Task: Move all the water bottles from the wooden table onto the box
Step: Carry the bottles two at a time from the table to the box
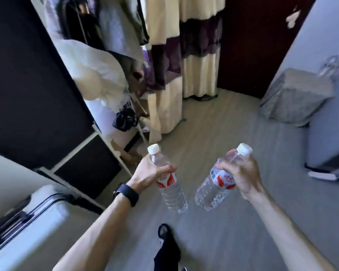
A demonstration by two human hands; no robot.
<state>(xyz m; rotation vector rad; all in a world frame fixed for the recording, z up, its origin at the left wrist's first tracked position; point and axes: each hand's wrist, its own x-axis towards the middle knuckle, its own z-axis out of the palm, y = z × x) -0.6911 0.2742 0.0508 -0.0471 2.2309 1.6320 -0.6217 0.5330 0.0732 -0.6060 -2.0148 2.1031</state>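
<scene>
My left hand (148, 174) grips a clear water bottle (169, 189) with a white cap and a red-and-white label, holding it near the shoulder. My right hand (241, 178) grips a second, matching water bottle (213, 192), tilted with its cap up to the right. Both bottles hang in the air over the grey floor, close together at the middle of the view. No wooden table and no box can be made out; the picture is blurred by motion.
A white suitcase (22, 225) stands at lower left beside a dark wardrobe (27, 85). Clothes hang on a rack (98, 75) behind it, with curtains (182, 55) beyond. A grey covered object (294, 96) sits at the right wall. My foot (165, 245) is on the grey floor (223, 133).
</scene>
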